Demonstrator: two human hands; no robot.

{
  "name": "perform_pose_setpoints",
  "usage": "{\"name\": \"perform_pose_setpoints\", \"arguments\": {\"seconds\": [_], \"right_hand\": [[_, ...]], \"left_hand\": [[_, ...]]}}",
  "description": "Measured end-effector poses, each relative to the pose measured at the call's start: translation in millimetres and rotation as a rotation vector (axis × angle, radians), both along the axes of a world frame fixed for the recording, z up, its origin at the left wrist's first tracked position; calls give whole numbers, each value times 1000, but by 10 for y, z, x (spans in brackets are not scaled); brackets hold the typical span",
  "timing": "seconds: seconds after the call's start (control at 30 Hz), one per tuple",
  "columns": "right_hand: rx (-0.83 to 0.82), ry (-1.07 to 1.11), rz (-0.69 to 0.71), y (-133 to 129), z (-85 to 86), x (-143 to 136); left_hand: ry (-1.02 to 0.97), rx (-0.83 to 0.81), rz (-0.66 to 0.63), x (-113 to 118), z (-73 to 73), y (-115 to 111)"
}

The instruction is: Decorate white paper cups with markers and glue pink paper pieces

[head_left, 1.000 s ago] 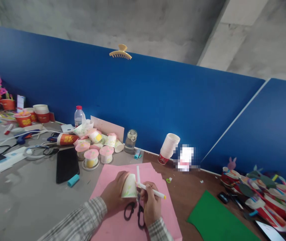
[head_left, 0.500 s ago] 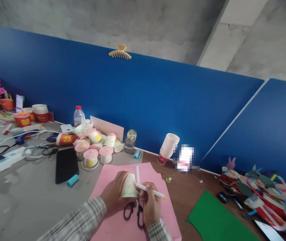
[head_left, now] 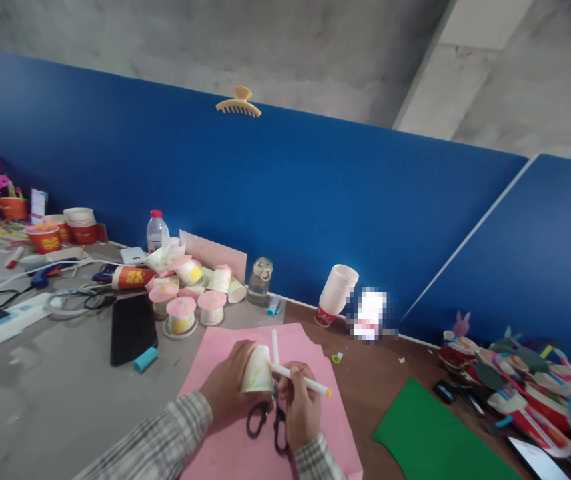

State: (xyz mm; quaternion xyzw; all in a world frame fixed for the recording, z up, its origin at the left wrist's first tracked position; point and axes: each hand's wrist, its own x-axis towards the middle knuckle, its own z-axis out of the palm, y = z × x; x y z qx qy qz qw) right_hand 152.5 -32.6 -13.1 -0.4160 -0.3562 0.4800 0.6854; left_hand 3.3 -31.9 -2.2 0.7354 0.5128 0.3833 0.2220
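Note:
My left hand (head_left: 230, 380) is closed around a white paper cup (head_left: 258, 371) with a pale green pattern, turned upside down above the pink paper (head_left: 223, 430). A white marker (head_left: 305, 381) with a yellow end is gripped in my right hand (head_left: 301, 407). Its tip meets or nearly meets the cup's right side; I cannot tell whether it touches. Under my hands lie scissors (head_left: 257, 421), their black handles toward me. Behind the cup a slim white strip or stick (head_left: 275, 347) rests on the pink paper.
Cups with pink paper tops (head_left: 181, 313) crowd the back left, near a glass jar (head_left: 260, 283). A black phone (head_left: 134, 331) and a blue cap (head_left: 145, 360) lie left. Rightward are green paper (head_left: 435, 433), stacked cups (head_left: 334, 297) and decorated cups (head_left: 530, 380).
Almost nothing differs. The marker's yellow end has shifted very slightly left, while both hands keep the same hold on cup and marker.

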Motion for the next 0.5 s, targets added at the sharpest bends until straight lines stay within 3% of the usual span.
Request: {"name": "perform_pose_setpoints", "arguments": {"seconds": [0.5], "right_hand": [[-17,4,-10,-24,70,-16]], "left_hand": [[2,-1,-1,-20,-50,25]]}}
